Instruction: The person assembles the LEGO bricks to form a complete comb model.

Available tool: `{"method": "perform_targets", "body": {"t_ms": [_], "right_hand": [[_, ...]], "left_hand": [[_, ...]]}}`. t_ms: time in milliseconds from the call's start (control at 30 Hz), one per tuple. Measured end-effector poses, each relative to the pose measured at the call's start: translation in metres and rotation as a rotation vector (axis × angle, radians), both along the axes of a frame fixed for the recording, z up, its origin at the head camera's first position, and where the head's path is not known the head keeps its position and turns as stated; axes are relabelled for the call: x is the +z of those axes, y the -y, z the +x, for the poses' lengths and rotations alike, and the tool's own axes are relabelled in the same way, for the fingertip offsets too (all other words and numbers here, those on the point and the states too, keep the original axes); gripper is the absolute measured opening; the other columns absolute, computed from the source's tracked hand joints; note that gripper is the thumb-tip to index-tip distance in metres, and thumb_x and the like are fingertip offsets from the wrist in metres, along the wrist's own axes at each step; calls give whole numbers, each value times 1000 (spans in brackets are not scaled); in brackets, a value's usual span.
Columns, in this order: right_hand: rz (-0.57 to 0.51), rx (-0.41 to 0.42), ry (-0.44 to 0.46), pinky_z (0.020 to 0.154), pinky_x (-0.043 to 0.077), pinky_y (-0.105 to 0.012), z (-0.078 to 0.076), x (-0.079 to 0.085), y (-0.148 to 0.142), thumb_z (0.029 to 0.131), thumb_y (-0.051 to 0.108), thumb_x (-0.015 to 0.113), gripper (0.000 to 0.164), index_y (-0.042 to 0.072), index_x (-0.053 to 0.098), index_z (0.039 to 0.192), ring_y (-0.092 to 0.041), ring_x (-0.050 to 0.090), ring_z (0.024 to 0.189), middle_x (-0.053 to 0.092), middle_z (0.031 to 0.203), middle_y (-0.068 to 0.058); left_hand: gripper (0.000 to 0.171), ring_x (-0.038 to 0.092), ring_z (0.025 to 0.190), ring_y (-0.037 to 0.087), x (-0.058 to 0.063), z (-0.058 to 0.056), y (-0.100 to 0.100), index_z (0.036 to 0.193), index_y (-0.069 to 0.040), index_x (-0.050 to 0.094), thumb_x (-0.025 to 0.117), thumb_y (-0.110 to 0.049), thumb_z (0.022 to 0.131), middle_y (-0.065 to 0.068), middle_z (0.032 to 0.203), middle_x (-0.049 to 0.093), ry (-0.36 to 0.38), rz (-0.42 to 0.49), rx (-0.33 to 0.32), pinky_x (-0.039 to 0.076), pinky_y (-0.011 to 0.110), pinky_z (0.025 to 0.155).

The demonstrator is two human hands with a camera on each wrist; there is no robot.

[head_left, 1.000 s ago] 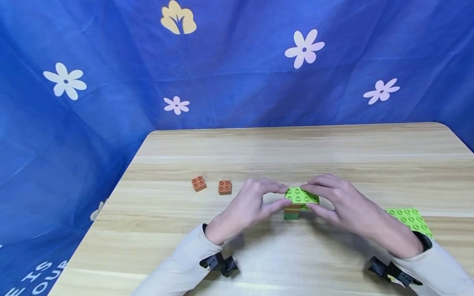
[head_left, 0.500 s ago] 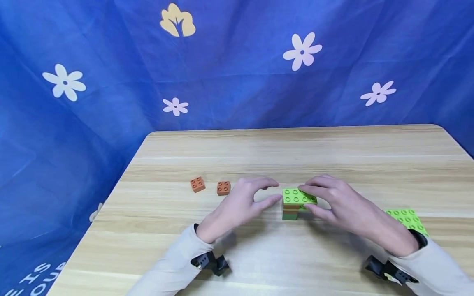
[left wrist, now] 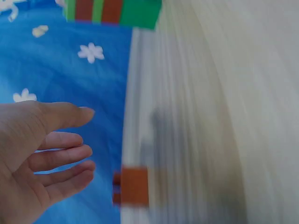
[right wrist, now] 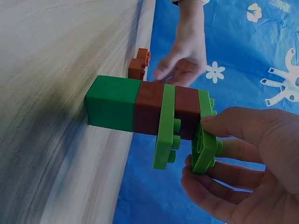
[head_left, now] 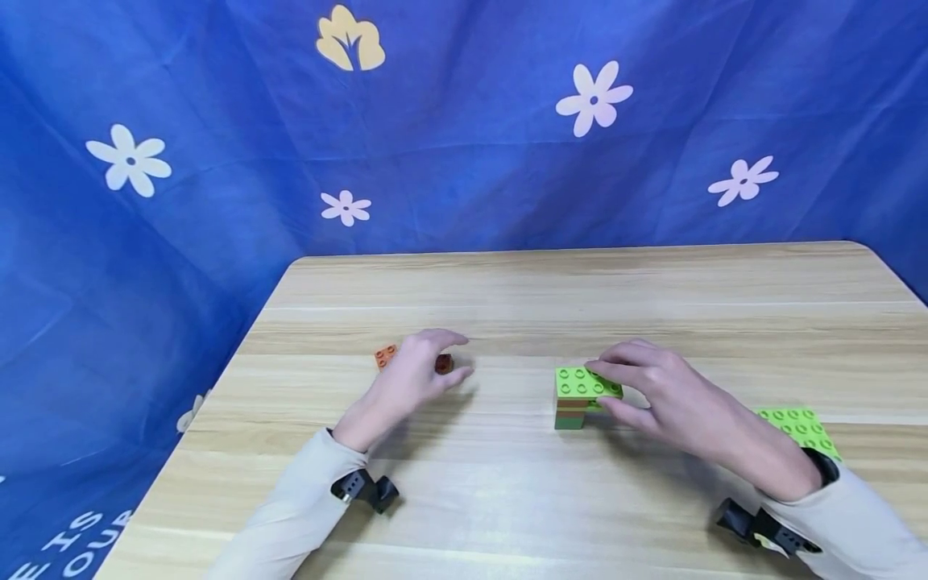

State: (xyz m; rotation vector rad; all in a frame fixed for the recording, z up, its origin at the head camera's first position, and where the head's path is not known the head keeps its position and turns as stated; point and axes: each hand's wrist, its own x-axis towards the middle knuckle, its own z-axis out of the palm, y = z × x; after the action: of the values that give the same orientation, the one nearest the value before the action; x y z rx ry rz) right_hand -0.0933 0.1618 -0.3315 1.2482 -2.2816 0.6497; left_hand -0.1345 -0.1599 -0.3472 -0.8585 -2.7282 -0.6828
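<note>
On the surface (head_left: 500, 499), right of centre, stands a brick stack (head_left: 569, 412); the right hand (head_left: 670, 403) pinches its top green plate (head_left: 576, 382) at the right end. The left hand (head_left: 412, 372), thumb and fingers parted, empty, is near two orange bricks (head_left: 384, 354) at left.

On the table (head_left: 507, 491), two bricks (head_left: 385, 355) lie left of the stack (head_left: 571, 393), a plate (head_left: 803, 430) right

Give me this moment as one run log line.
left hand: empty, near two orange bricks | right hand: pinching top light-green plate | stack: upright on table
</note>
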Motion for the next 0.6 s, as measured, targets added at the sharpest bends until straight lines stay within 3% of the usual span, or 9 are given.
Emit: {"method": "perform_targets", "body": {"t_ms": [100,300,600], "right_hand": [[4,-1,6,73,59,-36,0,0,0,102,41,43,51,-2,70,108,-23,65,90,67,99,-10],[16,-8,19,74,59,-36,1,1,-1,97,29,57,35,-1,69,110,-24,65,91,67,101,-10],[24,-15,13,74,59,-37,2,1,-1,100,37,50,45,-2,69,110,-24,65,91,67,100,-11]], "left_hand": [[45,63,106,33,-3,-2,11,110,5,67,84,-15,73,18,110,68,-10,-52,31,51,41,95],[45,65,101,34,-9,-3,24,107,7,68,86,-7,67,20,106,69,-27,-81,13,53,41,92],[43,65,101,35,-15,-4,30,108,10,66,82,1,69,22,106,68,7,-79,37,53,42,92]]}}
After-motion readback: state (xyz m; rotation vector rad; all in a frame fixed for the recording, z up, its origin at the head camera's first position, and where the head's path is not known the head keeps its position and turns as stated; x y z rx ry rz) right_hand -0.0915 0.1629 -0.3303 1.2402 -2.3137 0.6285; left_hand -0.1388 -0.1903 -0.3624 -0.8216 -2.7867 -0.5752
